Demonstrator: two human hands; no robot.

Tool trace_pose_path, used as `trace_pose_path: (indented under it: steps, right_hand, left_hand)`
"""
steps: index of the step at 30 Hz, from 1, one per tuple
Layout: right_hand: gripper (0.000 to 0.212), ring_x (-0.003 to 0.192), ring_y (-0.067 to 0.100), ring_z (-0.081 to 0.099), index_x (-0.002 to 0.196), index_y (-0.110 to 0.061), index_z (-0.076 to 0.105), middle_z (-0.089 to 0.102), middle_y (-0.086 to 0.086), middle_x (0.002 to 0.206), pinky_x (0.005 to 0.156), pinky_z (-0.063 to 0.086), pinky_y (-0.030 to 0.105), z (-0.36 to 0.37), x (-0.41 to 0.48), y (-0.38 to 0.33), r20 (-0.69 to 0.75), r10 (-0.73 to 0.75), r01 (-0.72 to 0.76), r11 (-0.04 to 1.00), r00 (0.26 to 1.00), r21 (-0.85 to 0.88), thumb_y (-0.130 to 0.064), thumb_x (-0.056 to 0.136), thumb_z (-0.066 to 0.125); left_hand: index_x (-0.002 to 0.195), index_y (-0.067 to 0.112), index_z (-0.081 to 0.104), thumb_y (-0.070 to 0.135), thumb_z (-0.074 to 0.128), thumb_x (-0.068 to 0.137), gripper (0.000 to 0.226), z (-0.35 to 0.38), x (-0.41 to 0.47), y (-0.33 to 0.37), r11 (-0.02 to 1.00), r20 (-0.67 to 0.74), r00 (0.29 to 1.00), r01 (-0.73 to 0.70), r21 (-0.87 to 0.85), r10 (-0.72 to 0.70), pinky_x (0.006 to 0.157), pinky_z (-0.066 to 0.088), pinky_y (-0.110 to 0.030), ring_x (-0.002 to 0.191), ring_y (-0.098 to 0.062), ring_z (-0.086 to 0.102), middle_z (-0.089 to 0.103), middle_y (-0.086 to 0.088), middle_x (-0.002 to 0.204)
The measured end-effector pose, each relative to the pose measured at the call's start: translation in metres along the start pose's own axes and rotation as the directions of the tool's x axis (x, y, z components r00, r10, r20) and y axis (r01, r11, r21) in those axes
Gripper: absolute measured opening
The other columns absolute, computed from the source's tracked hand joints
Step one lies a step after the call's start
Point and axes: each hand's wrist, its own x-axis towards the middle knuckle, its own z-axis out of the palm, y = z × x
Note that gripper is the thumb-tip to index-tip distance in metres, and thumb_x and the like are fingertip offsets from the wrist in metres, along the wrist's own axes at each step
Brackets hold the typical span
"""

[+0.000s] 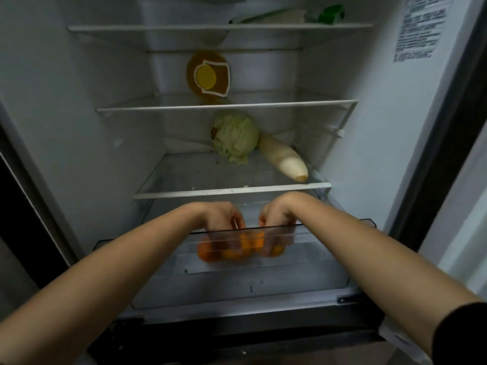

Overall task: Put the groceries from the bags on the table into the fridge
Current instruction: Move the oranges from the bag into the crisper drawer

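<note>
The fridge is seen with its door open, and 2 bare forearms are stretched into its lowest part. The clear drawer at the bottom is pulled out, and both hands are lowered behind its front wall. The left grip is closed, its fingers curled downward round the orange fruits. The right grip is closed on the same cluster from the other side, its fingertips blurred behind the plastic. The fruits are held inside the drawer, just behind the transparent front wall and above the drawer floor; their number cannot be told, as they are smeared by motion. Whether they are wrapped in a bag cannot be told either.

On the glass shelf directly above the drawer, a pale green cabbage is placed at the back, and a white radish is laid touching its right side, pointing toward the front. 1 shelf higher, an amber bottle with a yellow cap is laid on its side. On the top shelf, green-and-white packets are stored. A printed label is stuck on the right inner wall. A dark sleeve is pushed up on the right arm.
</note>
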Motion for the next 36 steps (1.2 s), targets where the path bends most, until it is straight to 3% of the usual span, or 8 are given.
trace_pose_path:
  steps: [5, 11, 15, 19, 22, 25, 30, 36]
  right_hand:
    - [0.054, 0.091, 0.027, 0.074, 0.115, -0.001, 0.070, 0.075, 0.014, 0.104, 0.090, 0.059, 0.045, 0.009, 0.017, 0.002, 0.003, 0.024, -0.024, 0.997, 1.000, -0.079, -0.034, 0.075, 0.087]
    - [0.055, 0.077, 0.026, 0.065, 0.125, -0.001, 0.063, 0.067, 0.007, 0.089, 0.082, 0.059, 0.039, 0.013, 0.003, 0.004, -0.071, -0.025, 0.029, 0.998, 0.997, 0.061, -0.031, 0.083, 0.081]
    - [0.037, 0.088, 0.022, 0.065, 0.126, -0.011, 0.063, 0.066, 0.006, 0.105, 0.079, 0.059, 0.037, 0.008, -0.018, 0.007, -0.382, -0.096, 0.197, 0.953, 0.919, 0.232, -0.028, 0.094, 0.068]
    - [0.049, 0.118, 0.026, 0.057, 0.137, -0.018, 0.056, 0.060, 0.008, 0.133, 0.095, 0.048, 0.037, 0.003, -0.034, 0.005, -0.800, -0.134, 0.253, 0.967, 0.585, 0.023, -0.048, 0.099, 0.051]
    - [0.058, 0.130, 0.031, 0.049, 0.145, -0.018, 0.047, 0.048, 0.012, 0.145, 0.102, 0.045, 0.042, 0.015, -0.036, -0.008, -0.912, -0.121, 0.352, 0.936, 0.392, 0.027, -0.055, 0.101, 0.040]
    - [0.061, 0.141, 0.035, 0.035, 0.151, -0.020, 0.038, 0.032, 0.013, 0.157, 0.108, 0.039, 0.047, 0.032, -0.036, -0.033, -0.952, -0.127, 0.415, 0.910, 0.278, 0.000, -0.056, 0.101, 0.036]
    - [0.063, 0.149, 0.032, 0.021, 0.155, -0.023, 0.031, 0.020, 0.011, 0.164, 0.114, 0.031, 0.050, 0.065, -0.037, -0.080, -0.975, -0.201, 0.493, 0.860, 0.093, -0.131, -0.054, 0.101, 0.039]
    - [0.064, 0.150, 0.034, 0.019, 0.155, -0.019, 0.031, 0.019, 0.015, 0.164, 0.116, 0.029, 0.052, 0.124, -0.053, -0.132, -0.960, -0.278, 0.583, 0.778, -0.016, -0.235, -0.050, 0.100, 0.043]
  left_hand:
    - [0.110, 0.024, 0.070, 0.031, 0.087, 0.071, 0.043, 0.010, 0.012, 0.000, 0.994, 0.045, 0.998, 0.026, 0.110, -0.031, 0.090, 0.056, -0.037, 0.098, -0.021, 0.068, 0.073, 0.001, 0.106]
    - [0.120, 0.022, 0.064, 0.034, 0.079, 0.083, 0.042, 0.010, 0.008, 0.002, 0.989, 0.091, 0.996, 0.012, 0.144, -0.025, 0.088, 0.048, -0.031, 0.099, -0.018, 0.061, 0.065, 0.004, 0.108]
    - [0.126, 0.021, 0.062, 0.036, 0.064, 0.093, 0.036, -0.003, -0.008, -0.014, 0.993, -0.226, 0.974, 0.052, 0.103, -0.027, 0.092, 0.049, -0.030, 0.105, -0.017, 0.060, 0.065, 0.000, 0.123]
    - [0.124, 0.020, 0.062, 0.043, 0.051, 0.099, 0.036, -0.005, -0.047, -0.031, 0.990, -0.749, 0.660, 0.138, 0.041, -0.061, 0.089, 0.050, -0.040, 0.113, -0.029, 0.059, 0.063, -0.009, 0.125]
    - [0.136, 0.016, 0.056, 0.044, 0.044, 0.102, 0.046, 0.018, -0.085, -0.037, 0.992, -0.931, 0.360, 0.128, -0.018, -0.063, 0.100, 0.045, -0.044, 0.129, -0.030, 0.048, 0.052, -0.010, 0.141]
    - [0.136, 0.010, 0.056, 0.042, 0.044, 0.101, 0.050, 0.056, -0.115, -0.042, 0.982, -0.992, 0.118, 0.188, -0.017, -0.040, 0.106, 0.041, -0.047, 0.132, -0.037, 0.045, 0.048, -0.019, 0.146]
    - [0.140, 0.007, 0.053, 0.033, 0.051, 0.100, 0.048, 0.110, -0.156, -0.041, 0.970, -1.000, 0.014, 0.242, -0.015, -0.019, 0.114, 0.034, -0.048, 0.138, -0.040, 0.041, 0.039, -0.022, 0.152]
    - [0.146, 0.008, 0.046, 0.037, 0.047, 0.101, 0.053, 0.162, -0.239, -0.037, 0.934, -0.997, 0.072, 0.353, 0.048, 0.025, 0.117, 0.026, -0.044, 0.146, -0.034, 0.030, 0.030, -0.020, 0.158]
